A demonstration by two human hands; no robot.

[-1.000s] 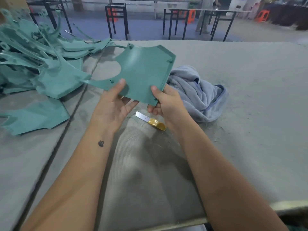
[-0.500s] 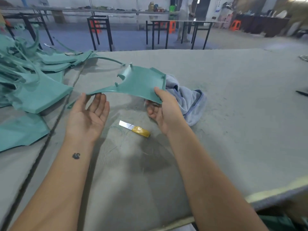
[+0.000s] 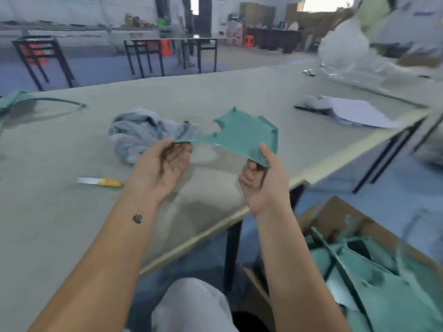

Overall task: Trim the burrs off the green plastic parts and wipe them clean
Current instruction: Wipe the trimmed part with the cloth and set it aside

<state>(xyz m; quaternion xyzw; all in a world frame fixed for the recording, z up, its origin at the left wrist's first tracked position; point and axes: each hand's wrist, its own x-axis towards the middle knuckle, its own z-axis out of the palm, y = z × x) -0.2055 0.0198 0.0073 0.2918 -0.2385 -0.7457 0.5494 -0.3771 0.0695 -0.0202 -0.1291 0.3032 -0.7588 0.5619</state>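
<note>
A flat green plastic part [image 3: 242, 135] with small pegs hangs nearly level above the grey table [image 3: 60, 212], near its right edge. My right hand [image 3: 263, 178] pinches its near right corner between thumb and fingers. My left hand [image 3: 163, 168] is palm up, and its fingertips hold the part's thin left tip. A blue-grey cloth [image 3: 141, 133] lies crumpled on the table just behind my left hand. A yellow-handled knife [image 3: 100, 181] with its blade out rests on the table left of my left wrist.
A cardboard box [image 3: 383, 271] with several green parts stands on the floor at the lower right. One more green part [image 3: 14, 101] pokes in at the far left. White paper [image 3: 354, 113] and clear plastic wrap [image 3: 347, 53] lie at the right. Black-framed tables stand behind.
The view has swung right, showing the table's edge and the box. The part has moved right with my right hand. My left hand, open half a second ago, now holds the part's tip.
</note>
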